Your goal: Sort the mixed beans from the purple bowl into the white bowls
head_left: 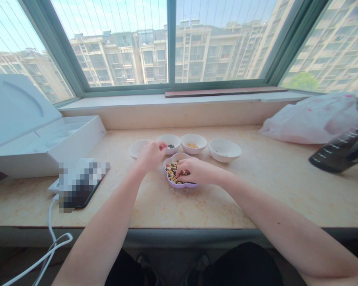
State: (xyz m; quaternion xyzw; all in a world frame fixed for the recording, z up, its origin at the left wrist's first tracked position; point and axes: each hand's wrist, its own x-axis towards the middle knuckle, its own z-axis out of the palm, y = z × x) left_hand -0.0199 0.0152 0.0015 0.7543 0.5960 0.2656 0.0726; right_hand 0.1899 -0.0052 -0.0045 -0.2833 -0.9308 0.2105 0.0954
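Observation:
My left hand [151,155] reaches over the left white bowls, its fingertips pinched together at the near-left rim of the bowl with dark beans [177,150]. Whatever the pinch holds is too small to make out. My right hand [198,171] is at the purple flower-shaped bowl [180,185], thumb and fingers curled down into its mixed beans [172,171]; what they grip is hidden. Behind it, one white bowl [193,150] holds yellow grains [192,145]. The far-left white bowl [133,151] is partly covered by my left hand. A few specks lie in the right white bowl [225,157].
An open white box [77,147] stands at the left, with a phone [86,194] and white cable [51,222] before it. At the right are a plastic bag [310,119] and a dark container with white marks [337,153]. The counter [155,210] ends just before my legs.

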